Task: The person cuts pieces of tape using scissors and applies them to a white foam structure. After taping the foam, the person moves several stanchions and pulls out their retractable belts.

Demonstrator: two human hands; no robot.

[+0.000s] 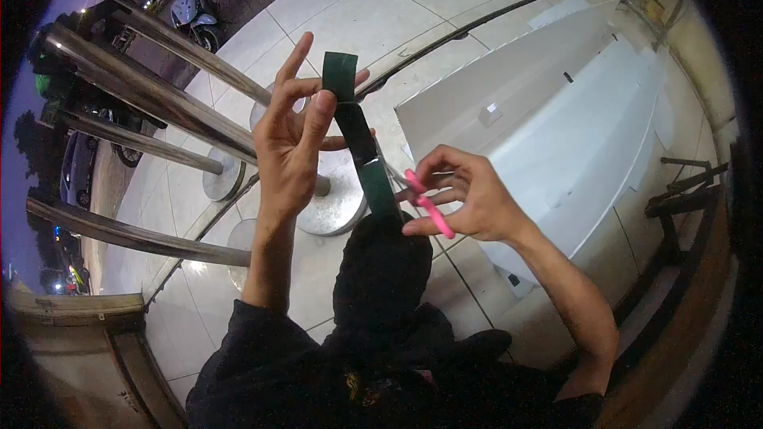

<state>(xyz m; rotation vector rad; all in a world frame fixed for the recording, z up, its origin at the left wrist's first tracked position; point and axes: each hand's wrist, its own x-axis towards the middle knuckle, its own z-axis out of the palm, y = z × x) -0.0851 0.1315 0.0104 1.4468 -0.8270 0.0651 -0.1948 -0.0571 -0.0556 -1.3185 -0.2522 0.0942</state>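
My left hand (291,133) pinches a dark green, tape-like strip (340,79) between thumb and a finger, the index finger raised above it. The strip hangs down from the pinch with a fold at the thumb, and its lower length runs toward my right hand. Pink-handled scissors (434,216) are in my right hand (477,191), with fingers and thumb around the handle loops. Their metal blades lie right at the edge of the strip's lower part and overlap it in this view.
A long white boat-shaped shell (509,135) lies on the tiled floor (397,8) at right. Shiny metal posts (151,87) on round bases rise at left. A dark metal frame (687,191) stands far right. Outside, a scooter (191,12) is parked at upper left.
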